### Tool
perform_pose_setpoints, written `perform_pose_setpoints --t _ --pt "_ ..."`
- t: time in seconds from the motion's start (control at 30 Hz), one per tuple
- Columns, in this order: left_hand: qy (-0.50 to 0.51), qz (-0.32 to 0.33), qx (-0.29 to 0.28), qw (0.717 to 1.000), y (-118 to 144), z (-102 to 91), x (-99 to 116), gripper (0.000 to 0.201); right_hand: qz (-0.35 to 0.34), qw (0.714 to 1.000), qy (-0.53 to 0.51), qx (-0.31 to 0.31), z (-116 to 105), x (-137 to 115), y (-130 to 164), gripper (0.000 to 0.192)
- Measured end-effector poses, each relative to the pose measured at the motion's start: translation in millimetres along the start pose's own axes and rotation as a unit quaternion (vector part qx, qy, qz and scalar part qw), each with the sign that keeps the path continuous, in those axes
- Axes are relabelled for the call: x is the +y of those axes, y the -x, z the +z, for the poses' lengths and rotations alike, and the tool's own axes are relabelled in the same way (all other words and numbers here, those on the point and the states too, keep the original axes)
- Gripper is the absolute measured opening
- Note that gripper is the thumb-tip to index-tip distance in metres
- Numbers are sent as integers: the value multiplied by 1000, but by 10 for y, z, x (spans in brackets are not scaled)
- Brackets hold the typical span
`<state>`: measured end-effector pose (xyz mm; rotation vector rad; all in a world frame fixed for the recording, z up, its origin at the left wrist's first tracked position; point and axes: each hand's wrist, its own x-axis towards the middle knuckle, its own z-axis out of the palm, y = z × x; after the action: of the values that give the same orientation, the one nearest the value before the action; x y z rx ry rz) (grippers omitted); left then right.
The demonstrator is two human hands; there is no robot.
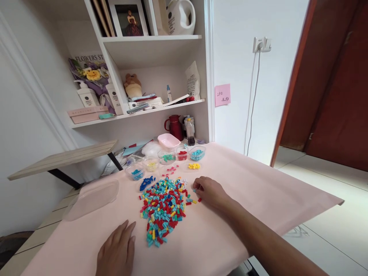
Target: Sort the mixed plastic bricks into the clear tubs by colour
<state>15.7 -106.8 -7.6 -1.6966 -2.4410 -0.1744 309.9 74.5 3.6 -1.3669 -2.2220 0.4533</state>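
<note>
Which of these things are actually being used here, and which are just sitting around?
In use: right hand at the mixed bead pile; left hand flat on the tablecloth; sorting cups.
Lying about: red jug, sticky note, clear lid.

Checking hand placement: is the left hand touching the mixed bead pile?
Apart. The head view shows bare pink cloth between the left hand and the bead pile.

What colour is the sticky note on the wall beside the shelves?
Pink, with dark handwriting; the sticky note shows in the head view, the only one.

Head view, down onto near table (258, 180)
</note>
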Motion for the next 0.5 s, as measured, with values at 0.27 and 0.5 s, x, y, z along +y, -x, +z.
perform_pose_setpoints --t 0.27,0.5 --pt "4 -5 -8 1000 18 -40 30 47 -5 1000 2 -14 -11 4 6 28" --pt "12 -9 -15 1000 26 -56 38 47 -7 1000 8 -6 -6 -3 19 21"
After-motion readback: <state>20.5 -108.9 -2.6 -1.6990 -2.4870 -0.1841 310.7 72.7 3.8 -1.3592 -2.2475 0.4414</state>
